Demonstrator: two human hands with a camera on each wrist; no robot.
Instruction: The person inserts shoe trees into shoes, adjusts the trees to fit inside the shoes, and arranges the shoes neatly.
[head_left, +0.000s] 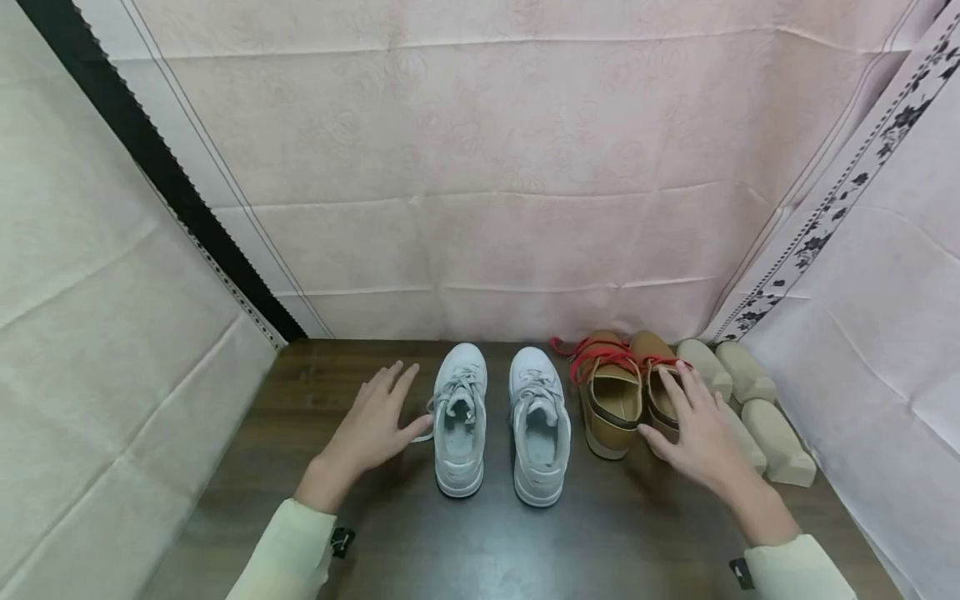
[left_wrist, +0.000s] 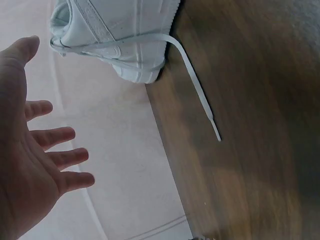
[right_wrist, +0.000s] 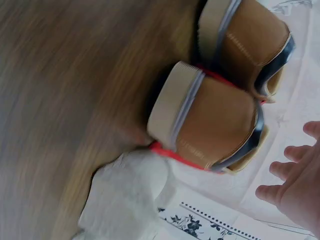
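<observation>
A pair of white lace-up sneakers stands side by side with toes toward the back wall, the left sneaker (head_left: 462,363) and the right sneaker (head_left: 534,367). My left hand (head_left: 371,425) hovers beside the left sneaker, fingers spread and holding nothing. In the left wrist view, a loose white lace (left_wrist: 196,90) trails from that sneaker onto the wooden surface. Two brown shoes with red laces stand further right, the nearer-to-centre brown shoe (head_left: 609,439) and its mate (head_left: 649,343). My right hand (head_left: 701,437) is over the mate, partly hiding it, its fingers extended and empty.
Several pale beige rounded pieces (head_left: 780,437) are grouped at the right, partly behind my right hand. A dark brown wooden surface (head_left: 360,546) lies under everything. Light cloth walls (head_left: 525,158) enclose the back and both sides, the right one with a black floral border (head_left: 817,237).
</observation>
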